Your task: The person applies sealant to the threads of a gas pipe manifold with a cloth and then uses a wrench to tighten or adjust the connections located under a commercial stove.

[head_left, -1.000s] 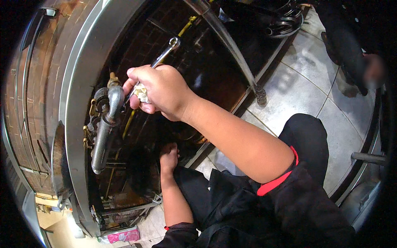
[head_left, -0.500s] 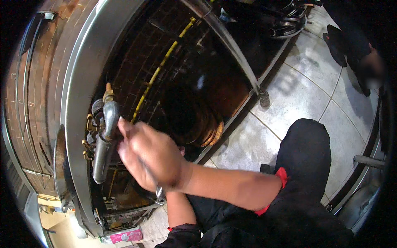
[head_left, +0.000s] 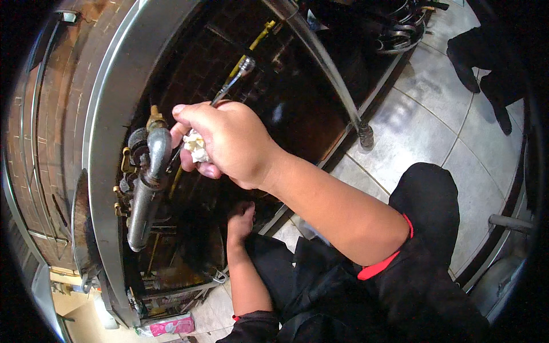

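Note:
My right hand is closed round a shiny metal wrench, its rounded end pointing up and away. In the same palm is a crumpled white wad, like tissue or cloth. The fingertips are beside a grey metal gas pipe fitting with a brass tip, mounted along the metal frame; whether they touch it I cannot tell. Lower down, in front of the dark space under the frame, my left hand has its fingers curled; what is in them, if anything, is hidden.
A curved steel rail borders the left, with brass valves along it. A metal leg slants down to the tiled floor. Another person's dark-clothed legs stand upper right. A pink package lies below.
My right hand has moved up and away and turned, bringing the white wad into view. The wrench end now points away. My left hand, mostly hidden before, now shows.

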The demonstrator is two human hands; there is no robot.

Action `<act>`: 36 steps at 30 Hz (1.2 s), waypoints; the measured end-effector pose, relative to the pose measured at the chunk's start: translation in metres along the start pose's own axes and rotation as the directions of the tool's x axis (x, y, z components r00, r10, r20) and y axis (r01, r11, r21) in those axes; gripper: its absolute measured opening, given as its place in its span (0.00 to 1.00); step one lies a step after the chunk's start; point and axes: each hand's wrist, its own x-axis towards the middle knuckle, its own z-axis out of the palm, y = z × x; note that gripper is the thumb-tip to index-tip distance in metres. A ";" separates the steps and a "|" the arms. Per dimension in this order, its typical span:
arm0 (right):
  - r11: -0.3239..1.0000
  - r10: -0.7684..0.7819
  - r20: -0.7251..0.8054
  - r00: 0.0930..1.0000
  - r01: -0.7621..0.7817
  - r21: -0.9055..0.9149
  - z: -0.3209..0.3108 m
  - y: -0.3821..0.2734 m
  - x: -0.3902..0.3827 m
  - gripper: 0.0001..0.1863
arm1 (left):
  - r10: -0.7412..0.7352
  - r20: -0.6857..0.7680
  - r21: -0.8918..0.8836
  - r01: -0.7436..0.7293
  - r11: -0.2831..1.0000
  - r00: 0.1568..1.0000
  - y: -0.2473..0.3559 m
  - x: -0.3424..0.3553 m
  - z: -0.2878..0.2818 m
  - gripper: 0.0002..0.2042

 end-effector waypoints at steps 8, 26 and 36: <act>1.000 0.019 0.053 0.998 -0.018 -0.018 -0.008 -0.011 0.015 0.17 | -0.065 -0.006 0.042 0.065 0.997 0.998 -0.004 0.002 0.001 0.16; 0.509 -0.686 0.141 0.714 0.609 -0.608 0.034 0.081 -0.040 0.31 | -0.020 -0.041 0.176 0.027 0.984 0.999 -0.021 0.004 0.020 0.17; 0.993 -0.101 0.031 0.994 0.099 0.063 -0.008 0.019 -0.008 0.20 | -0.012 0.011 -0.111 0.014 0.994 1.000 -0.051 0.019 0.013 0.14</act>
